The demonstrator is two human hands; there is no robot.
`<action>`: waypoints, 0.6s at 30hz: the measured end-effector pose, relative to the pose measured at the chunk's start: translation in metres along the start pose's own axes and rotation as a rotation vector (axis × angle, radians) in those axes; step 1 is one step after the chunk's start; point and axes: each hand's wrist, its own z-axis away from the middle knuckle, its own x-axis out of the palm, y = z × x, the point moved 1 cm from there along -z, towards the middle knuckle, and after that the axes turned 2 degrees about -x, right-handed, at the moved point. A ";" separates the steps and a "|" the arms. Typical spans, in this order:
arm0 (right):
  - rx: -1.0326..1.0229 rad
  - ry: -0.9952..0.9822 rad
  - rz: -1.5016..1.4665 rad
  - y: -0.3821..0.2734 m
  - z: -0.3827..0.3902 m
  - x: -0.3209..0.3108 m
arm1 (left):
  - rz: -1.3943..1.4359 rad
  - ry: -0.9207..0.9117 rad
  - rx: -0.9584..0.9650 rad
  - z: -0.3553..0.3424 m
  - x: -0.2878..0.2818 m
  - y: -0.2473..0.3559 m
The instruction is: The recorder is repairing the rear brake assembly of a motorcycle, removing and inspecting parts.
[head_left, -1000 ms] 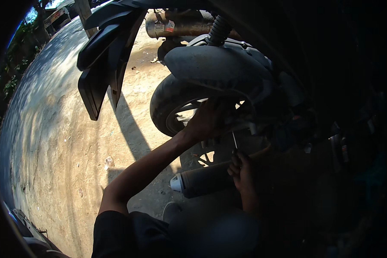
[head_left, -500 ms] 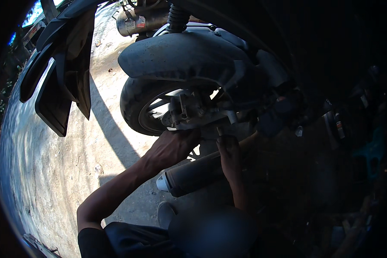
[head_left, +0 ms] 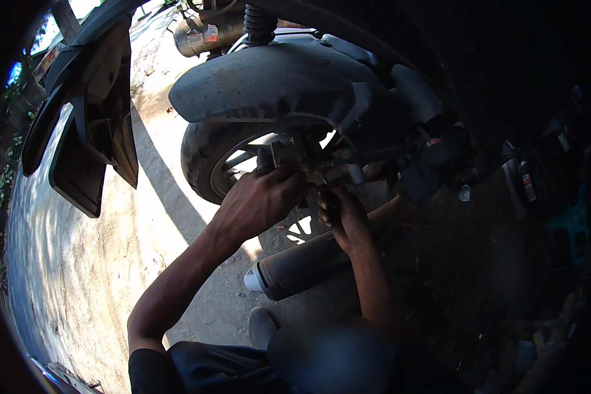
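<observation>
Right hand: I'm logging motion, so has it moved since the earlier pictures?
Yes: against the muffler, the right hand has moved up the picture, toward the wheel.

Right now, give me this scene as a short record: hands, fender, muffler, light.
Left hand: at metal parts beside the wheel; grip unclear
Right hand: curled around a dark object, near the left
Fender: grey, over the wheel
Muffler: dark, pale tip
Light: bright ground at picture left, deep shade at right
</observation>
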 end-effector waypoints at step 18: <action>0.031 -0.083 -0.166 -0.001 0.002 0.003 | 0.368 0.232 -0.132 -0.016 -0.011 0.023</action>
